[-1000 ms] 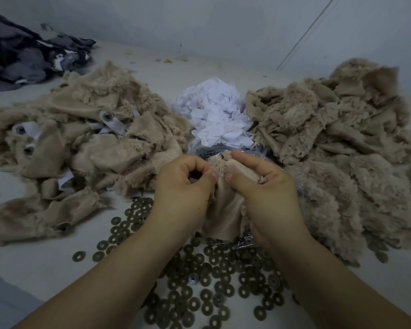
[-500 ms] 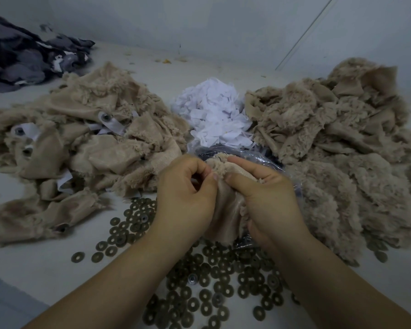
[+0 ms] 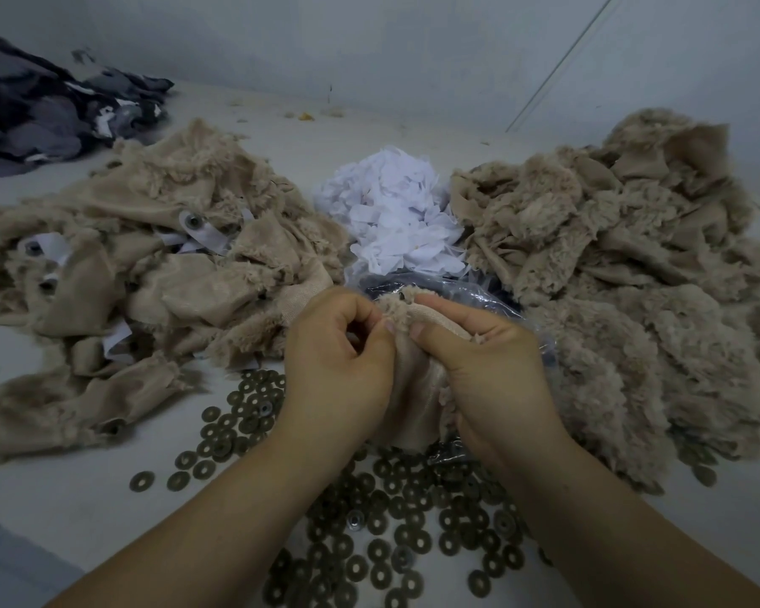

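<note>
A small piece of beige plush fabric [image 3: 413, 388] hangs between both hands at the middle of the view. My left hand [image 3: 338, 357] has its fingers curled and pinches the piece's left edge; whatever else it holds is hidden inside the fist. My right hand [image 3: 488, 370] grips the piece from the right, thumb pressed on its smooth back. Several dark metal washers [image 3: 396, 520] lie scattered on the pale table [image 3: 62, 511] below my wrists.
A heap of beige plush pieces with white tags and fitted eyes [image 3: 150, 274] lies at the left. A larger beige plush heap [image 3: 610, 278] fills the right. White paper tags [image 3: 396, 221] are piled behind a clear plastic bag [image 3: 448, 291]. Dark grey cloth [image 3: 49, 107] sits at the back left.
My left fingers have curled tighter against the fabric's edge and both hands have drawn slightly closer. The heaps and washers have not moved.
</note>
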Available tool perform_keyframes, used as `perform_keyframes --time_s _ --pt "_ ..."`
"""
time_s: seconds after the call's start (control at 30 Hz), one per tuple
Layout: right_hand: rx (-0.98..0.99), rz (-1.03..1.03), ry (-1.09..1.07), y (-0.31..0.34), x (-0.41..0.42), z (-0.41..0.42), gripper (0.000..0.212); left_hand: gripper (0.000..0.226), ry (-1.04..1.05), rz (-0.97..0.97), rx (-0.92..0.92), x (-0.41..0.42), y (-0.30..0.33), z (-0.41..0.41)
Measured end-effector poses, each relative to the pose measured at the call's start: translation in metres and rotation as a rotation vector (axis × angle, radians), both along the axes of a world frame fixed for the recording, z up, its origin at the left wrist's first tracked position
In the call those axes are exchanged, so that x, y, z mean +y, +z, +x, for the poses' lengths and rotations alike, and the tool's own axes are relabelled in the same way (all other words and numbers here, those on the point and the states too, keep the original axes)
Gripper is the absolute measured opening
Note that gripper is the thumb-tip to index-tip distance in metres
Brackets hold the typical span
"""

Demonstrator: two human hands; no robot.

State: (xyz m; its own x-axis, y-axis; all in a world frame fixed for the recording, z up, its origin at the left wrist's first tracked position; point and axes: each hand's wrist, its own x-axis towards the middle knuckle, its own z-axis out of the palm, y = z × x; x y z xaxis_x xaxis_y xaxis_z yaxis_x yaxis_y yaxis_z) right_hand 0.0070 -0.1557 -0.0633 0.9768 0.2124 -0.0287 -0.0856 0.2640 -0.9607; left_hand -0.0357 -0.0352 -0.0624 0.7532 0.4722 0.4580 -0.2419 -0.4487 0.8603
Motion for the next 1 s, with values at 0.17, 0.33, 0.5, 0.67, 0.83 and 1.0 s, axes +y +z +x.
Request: perform_keyframes --time_s 0.17,0.33,0.5,0.67,0.83,1.0 --pt "-0.037 -0.007 -0.012 0.0017 -0.0002 -0.0054 0.028 0.023 -0.044 -0.100 0.049 0.0011 -0.0011 0.0008" --pt "-0.071 -0.022 -0.041 0.0030 0.0010 -0.0075 0.028 0.022 -0.100 -0.172 0.074 0.0025 0.0019 0.0012" --pt "-0.083 -0.042 -0.025 0.0028 0.0017 -0.0055 0.027 0.029 -0.171 -0.323 0.128 0.0041 0.0054 -0.0005" --pt "-0.046 -0.063 0.047 0.0031 0.0041 -0.0042 0.023 0.036 -0.201 -0.591 0.155 0.0054 0.0051 -0.0006" --pt "0.048 -0.051 0.123 0.0019 0.0058 -0.0033 0.023 0.036 -0.237 -0.561 0.140 0.0028 0.0027 -0.0010" --pt "0.163 0.110 0.237 0.0036 0.0068 -0.0043 0.023 0.034 -0.263 -0.533 0.121 0.0037 0.0007 -0.0007"
